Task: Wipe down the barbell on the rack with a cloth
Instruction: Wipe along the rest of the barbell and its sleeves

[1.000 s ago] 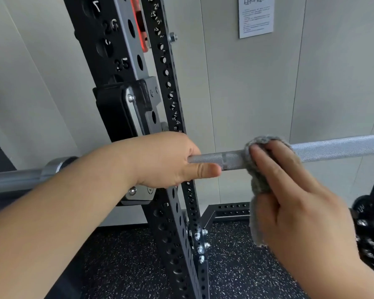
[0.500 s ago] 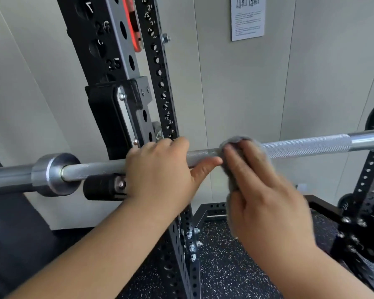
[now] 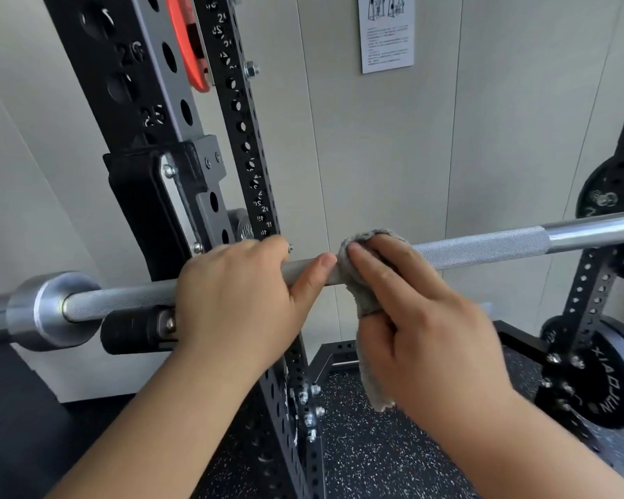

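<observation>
Wiping had carried the grey fluffy cloth (image 3: pixel 361 293), clasped round the knurled steel barbell (image 3: pixel 483 246) by the right hand (image 3: pixel 422 318), leftward to the left hand (image 3: pixel 238 297) gripping the bar at the black perforated steel rack (image 3: pixel 245 138); a return stroke seemed due.

Grey cloth (image 3: pixel 366 293) — silver knurled barbell (image 3: pixel 483 246) — black rack (image 3: pixel 130 102)

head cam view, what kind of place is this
Most likely a gym or weight room: a barbell rests on a black perforated rack, weight plates hang at the right, and the floor is dark speckled matting.
</observation>
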### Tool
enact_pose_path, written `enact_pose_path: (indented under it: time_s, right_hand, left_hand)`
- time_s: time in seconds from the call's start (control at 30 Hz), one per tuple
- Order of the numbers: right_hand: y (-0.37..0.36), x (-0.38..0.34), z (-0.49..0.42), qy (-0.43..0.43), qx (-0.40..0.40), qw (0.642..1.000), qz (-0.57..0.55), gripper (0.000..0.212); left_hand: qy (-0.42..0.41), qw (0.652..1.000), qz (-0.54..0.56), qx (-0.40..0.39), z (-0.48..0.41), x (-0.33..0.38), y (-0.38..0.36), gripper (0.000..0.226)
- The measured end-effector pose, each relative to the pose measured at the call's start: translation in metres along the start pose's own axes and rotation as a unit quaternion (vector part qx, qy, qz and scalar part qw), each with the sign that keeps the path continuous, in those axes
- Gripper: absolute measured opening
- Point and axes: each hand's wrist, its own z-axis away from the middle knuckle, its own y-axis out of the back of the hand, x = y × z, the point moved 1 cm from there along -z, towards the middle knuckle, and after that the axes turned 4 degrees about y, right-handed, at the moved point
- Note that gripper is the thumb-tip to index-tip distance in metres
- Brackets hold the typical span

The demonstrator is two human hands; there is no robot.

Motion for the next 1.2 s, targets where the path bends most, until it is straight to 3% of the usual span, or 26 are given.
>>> enact_pose_path:
  time_s: [0.1, 0.2, 0.33, 0.57, 0.7, 0.8, 0.93, 1.03, 1.2]
  right_hand:
    - [0.021, 0.015, 0.002, -0.033, 0.010, 0.999, -0.032, 0.041]
    - [0.019, 0.013, 0.002, -0.063, 0.019, 0.997, -0.036, 0.048]
    - [-0.002, -0.009, -0.007, -0.025, -0.016, 0.999, -0.038, 0.051]
    - [0.018, 0.014, 0.000, -0.040, 0.014, 0.998, 0.036, 0.046]
    - [-0.003, -0.007, -0.007, -0.025, -0.025, 0.998, 0.045, 0.053]
    - [0.000, -0.006, -0.008, 0.005, -0.049, 0.997, 0.052, 0.053]
    - [0.029, 0.022, 0.003, -0.031, -0.004, 0.996, 0.080, 0.041]
    - [0.029, 0.024, 0.005, -0.067, 0.000, 0.994, 0.091, 0.044]
    - [-0.008, -0.018, 0.001, 0.004, -0.059, 0.996, 0.068, 0.059]
  left_hand:
    - [-0.011, 0.998, 0.004, 0.057, 0.026, 0.000, -0.016, 0.062]
    - [-0.009, 0.996, -0.016, 0.092, 0.036, 0.006, -0.024, 0.062]
    - [0.003, 0.994, -0.005, 0.114, 0.024, 0.008, -0.021, 0.065]
    - [-0.020, 0.999, 0.002, 0.037, 0.000, 0.002, -0.009, 0.080]
    - [0.016, 0.999, -0.040, -0.031, -0.010, 0.005, 0.001, 0.089]
    - [0.011, 0.998, -0.042, -0.038, -0.012, 0.004, 0.006, 0.089]
    - [0.001, 1.000, -0.016, 0.003, 0.016, 0.005, -0.004, 0.072]
    - [0.027, 0.997, -0.043, 0.051, 0.043, 0.010, -0.020, 0.068]
    - [0.020, 0.988, -0.017, 0.150, 0.029, 0.007, -0.029, 0.053]
